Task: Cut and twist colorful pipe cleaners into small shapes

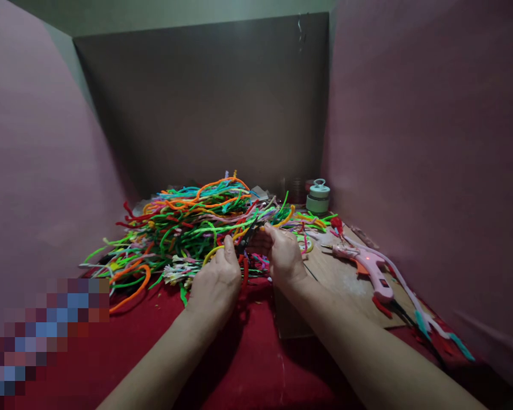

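Your left hand (216, 279) pinched a bright yellow, fuzzy, bendable stem (212, 251) between thumb and fingers, and your right hand (286, 256) had its thumb and fingertips pressed together on a yellow-orange fuzzy stem (240, 233) (same piece or two, couldn't tell). Both lengths sat between your hands, in front of the heap. Dark-bladed scissors (250, 234) stood tilted in that gap, blades up; which hand bore them was hidden.

Behind your hands, a tangled heap of multicoloured fuzzy stems (183, 219) spread over a deep red cloth (248, 364), mostly green, orange, red and teal. White-tipped thin stalks (179, 269) lay at its front edge, just beside your left hand.

Right of you, a pale pink glue gun (370, 265) lay on a flat brown board (346, 285), a small orange-red light showing on its body. Farther back stood a mint-green lidded container (317, 199) with a ring on top (contents not visible).
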A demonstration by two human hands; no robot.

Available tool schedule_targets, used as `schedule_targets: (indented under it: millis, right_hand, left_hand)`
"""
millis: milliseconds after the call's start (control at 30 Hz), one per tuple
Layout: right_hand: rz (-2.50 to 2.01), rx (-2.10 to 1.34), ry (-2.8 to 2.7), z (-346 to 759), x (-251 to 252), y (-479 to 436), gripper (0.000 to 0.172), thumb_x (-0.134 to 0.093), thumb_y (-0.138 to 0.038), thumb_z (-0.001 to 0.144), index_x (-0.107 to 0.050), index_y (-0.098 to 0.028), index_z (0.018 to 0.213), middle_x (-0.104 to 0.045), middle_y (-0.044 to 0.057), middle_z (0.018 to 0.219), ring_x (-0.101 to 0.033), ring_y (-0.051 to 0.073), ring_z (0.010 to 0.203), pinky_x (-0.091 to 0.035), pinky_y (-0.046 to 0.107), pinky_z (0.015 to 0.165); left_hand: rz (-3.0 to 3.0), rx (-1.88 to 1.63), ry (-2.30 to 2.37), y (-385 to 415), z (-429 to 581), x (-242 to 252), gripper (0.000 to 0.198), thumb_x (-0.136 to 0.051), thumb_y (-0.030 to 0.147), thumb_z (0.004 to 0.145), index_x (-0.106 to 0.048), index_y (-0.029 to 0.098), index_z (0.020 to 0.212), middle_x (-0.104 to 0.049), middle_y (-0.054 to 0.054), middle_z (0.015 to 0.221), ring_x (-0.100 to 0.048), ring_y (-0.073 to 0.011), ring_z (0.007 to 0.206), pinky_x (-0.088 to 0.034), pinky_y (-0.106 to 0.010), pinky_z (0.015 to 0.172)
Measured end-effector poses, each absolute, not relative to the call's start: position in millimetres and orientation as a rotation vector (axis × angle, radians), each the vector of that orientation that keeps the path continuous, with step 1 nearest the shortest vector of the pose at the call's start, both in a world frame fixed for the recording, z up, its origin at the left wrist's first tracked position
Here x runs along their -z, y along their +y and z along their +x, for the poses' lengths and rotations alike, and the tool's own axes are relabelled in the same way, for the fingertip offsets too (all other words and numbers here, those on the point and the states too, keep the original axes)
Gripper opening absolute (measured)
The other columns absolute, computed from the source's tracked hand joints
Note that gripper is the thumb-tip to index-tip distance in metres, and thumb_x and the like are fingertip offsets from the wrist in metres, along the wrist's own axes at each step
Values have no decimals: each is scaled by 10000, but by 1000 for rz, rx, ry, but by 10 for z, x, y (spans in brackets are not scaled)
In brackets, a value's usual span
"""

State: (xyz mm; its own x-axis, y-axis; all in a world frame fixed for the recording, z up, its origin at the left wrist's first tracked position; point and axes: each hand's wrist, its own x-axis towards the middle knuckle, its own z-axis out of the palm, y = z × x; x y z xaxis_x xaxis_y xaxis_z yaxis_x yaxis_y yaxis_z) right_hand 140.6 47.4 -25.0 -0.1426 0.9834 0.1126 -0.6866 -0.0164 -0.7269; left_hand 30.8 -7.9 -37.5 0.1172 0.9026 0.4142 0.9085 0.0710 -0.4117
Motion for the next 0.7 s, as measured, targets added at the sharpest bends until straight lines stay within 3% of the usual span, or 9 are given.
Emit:
schedule_targets:
  millis: [500,700]
  right_hand:
    - [-650,-1337,-988,1368,310,540,154,-511,-301,728,-545,-198,619,-619,20,584,-575,149,481,-479,279,480]
    - [-682,-1239,-1060,1375,331,566,211,-481,-286,758,-508,-200,567,-590,27,570,-539,133,435,-467,268,434]
  left_hand:
    - [-1830,-4,-1793,-118,333,392,500,-242,24,828,-316,-27,1319,-596,-162,887,-641,-194,689,-503,-254,528]
    - [-1844,16,-1797,-113,357,415,495,-239,42,834,-324,-32,1315,-611,-190,918,-650,-208,681,-501,-261,489]
